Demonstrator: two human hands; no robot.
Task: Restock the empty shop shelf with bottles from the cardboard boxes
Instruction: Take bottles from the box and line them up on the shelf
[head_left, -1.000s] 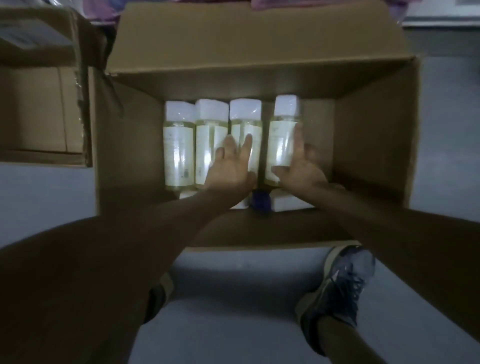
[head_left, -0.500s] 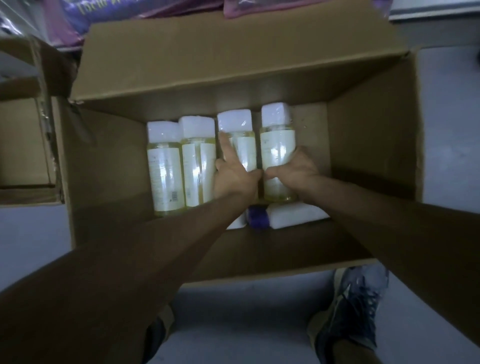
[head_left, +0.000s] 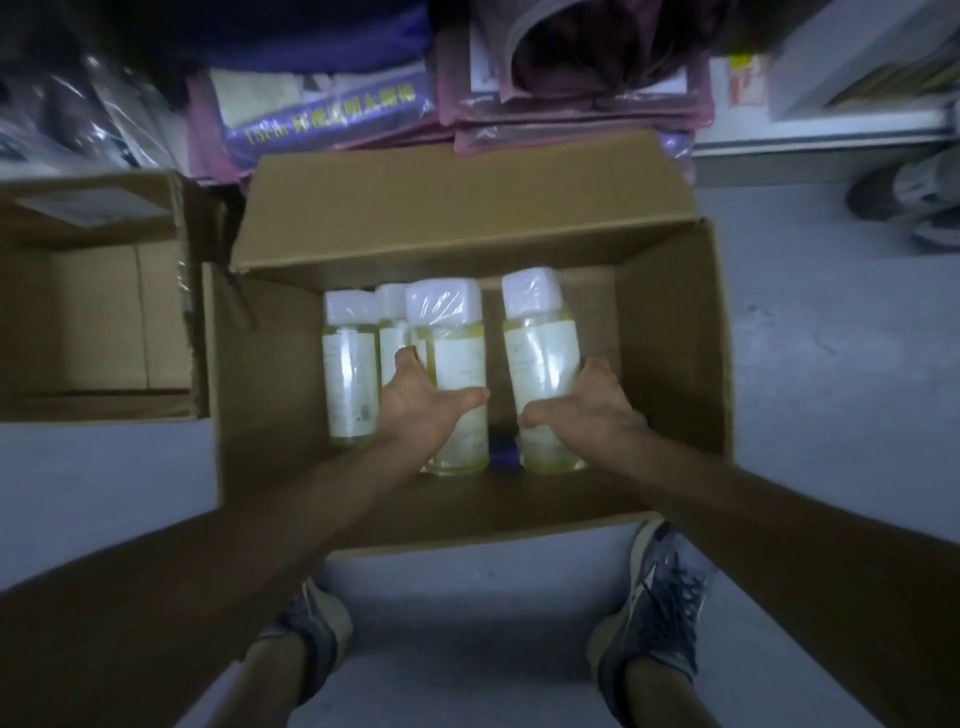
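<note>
The left hand (head_left: 423, 410) was wrapped round the centre bottle (head_left: 460, 358) and the right hand (head_left: 582, 415) round the rightmost bottle (head_left: 540, 353) — most fingers hidden behind them. Toward the left wall of the cardboard box (head_left: 670, 364) lay the leftmost bottle (head_left: 349, 374) and a half-covered bottle (head_left: 392, 332) — four in all. A purple item (head_left: 503, 452) between the held pair was too dark to identify.

We see a shop's stock area: open cardboard boxes (head_left: 467, 208) on a grey floor (head_left: 831, 415), sealed bottles (head_left: 348, 374) (identical, white-capped), and stacked packaged goods (head_left: 332, 114) behind.
</note>
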